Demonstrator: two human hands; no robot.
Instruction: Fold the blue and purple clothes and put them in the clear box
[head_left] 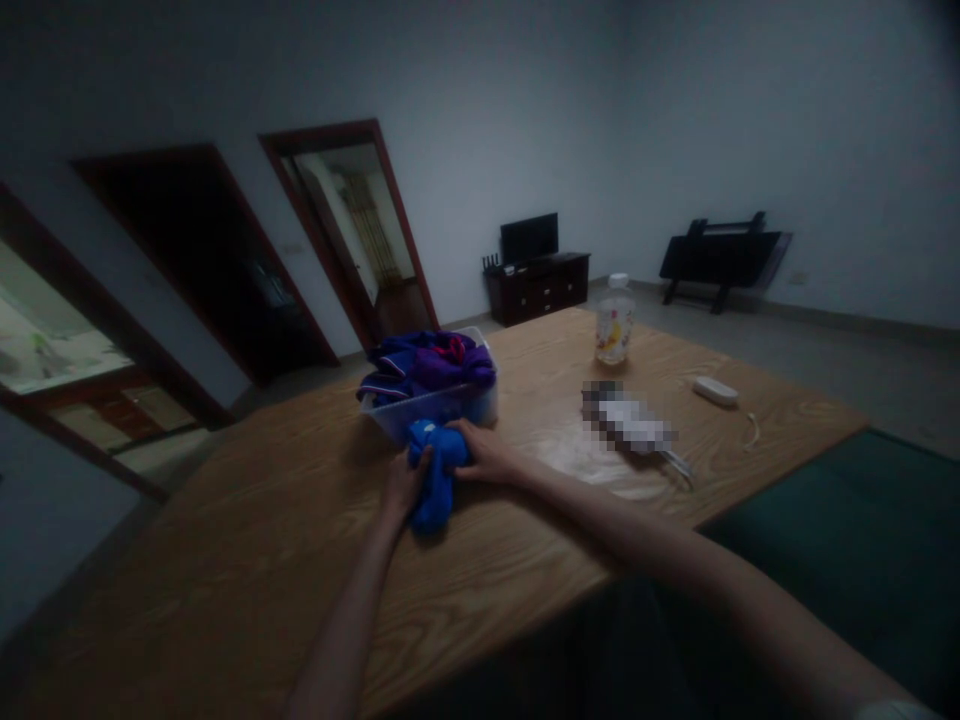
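Observation:
A bunched piece of blue cloth is gripped between both my hands, just in front of a clear plastic bin. My left hand closes on its left side, with the thumb over the fabric. On the other side, my right hand is wrapped against the cloth's upper right, its fingers partly hidden. Folded dark blue and purple clothes, with a bit of red among them, fill the bin above its rim. What kind of garment the blue cloth is, I cannot tell.
On the wooden table stand a clear bottle with a white cap and, nearer, a pixelated item. A white oblong device with a strap lies to the right. Beyond are a dark cabinet and a folded table.

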